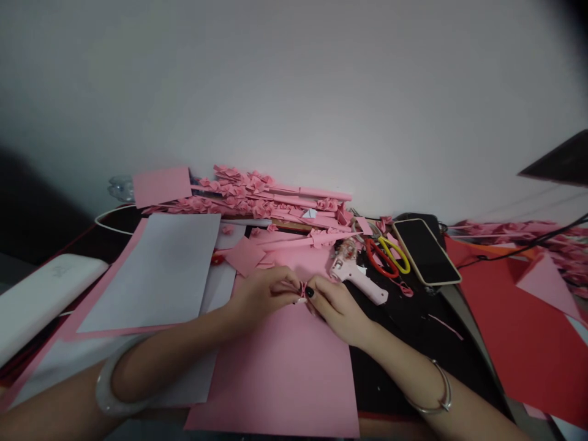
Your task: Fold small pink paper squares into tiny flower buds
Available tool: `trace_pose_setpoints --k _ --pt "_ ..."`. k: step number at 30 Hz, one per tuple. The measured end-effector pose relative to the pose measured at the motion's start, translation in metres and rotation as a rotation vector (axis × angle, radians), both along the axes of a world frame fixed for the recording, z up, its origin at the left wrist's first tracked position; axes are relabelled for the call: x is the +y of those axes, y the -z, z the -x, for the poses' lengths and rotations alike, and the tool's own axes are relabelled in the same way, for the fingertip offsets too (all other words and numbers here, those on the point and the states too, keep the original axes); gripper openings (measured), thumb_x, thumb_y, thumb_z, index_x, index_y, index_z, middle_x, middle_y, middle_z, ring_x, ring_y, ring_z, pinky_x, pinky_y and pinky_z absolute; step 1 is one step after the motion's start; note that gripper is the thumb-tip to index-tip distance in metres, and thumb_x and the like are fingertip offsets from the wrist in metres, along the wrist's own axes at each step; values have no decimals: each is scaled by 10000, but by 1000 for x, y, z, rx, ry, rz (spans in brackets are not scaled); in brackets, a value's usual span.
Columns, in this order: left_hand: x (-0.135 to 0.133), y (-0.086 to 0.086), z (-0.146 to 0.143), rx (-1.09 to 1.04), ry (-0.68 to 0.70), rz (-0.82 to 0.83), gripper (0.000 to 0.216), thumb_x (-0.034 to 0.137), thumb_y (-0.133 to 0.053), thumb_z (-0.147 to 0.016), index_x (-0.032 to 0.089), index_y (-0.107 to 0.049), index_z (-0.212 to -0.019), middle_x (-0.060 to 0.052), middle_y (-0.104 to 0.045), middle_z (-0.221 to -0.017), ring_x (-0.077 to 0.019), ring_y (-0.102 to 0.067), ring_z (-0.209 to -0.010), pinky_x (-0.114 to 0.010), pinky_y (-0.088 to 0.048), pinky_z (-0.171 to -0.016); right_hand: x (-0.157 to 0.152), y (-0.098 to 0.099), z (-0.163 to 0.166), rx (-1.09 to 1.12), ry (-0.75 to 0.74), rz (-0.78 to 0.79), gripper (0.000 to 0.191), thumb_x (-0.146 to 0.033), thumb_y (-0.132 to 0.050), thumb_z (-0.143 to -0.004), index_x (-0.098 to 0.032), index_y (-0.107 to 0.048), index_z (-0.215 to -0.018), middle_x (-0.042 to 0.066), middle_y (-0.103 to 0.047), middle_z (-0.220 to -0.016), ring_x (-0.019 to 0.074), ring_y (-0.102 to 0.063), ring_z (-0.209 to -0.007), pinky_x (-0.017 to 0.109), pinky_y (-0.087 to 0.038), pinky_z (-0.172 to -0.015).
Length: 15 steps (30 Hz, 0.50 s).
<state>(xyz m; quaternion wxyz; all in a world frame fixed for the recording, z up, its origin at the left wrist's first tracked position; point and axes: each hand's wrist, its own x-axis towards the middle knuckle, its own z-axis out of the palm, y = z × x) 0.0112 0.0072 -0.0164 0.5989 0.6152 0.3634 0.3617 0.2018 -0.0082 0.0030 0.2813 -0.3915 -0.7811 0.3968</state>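
Note:
My left hand (264, 293) and my right hand (337, 306) meet over a large pink paper sheet (285, 373). Between their fingertips is a small folded piece of pink paper (304, 289), mostly hidden by the fingers. Both hands are closed in a pinch on it. A pink glue gun (361, 280) lies just beyond my right hand. Past my left hand rests a square of pink paper (245, 255), and a rolled pink paper stem with small paper flowers (294, 242) lies behind both hands.
Many pink paper flower stems (248, 193) are heaped along the wall. Red and yellow scissors (388, 256) and a phone (426, 251) lie at right, near red paper (528, 324). White sheets (156, 269) and a white box-like device (48, 300) are at left.

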Motion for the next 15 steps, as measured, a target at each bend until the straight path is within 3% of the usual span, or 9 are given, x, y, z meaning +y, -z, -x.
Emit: trace_pose_setpoints --k 15 --pt "1 -7 1 256 -4 -229 52 203 -625 -763 172 -635 -803 -11 -697 -794 -172 -661 -790 -285 -530 -751 3 3 0 -75 -29 -42 158 -78 -384 -803 -193 -410 -698 -45 -411 -597 107 -370 -526 224 -287 -510"
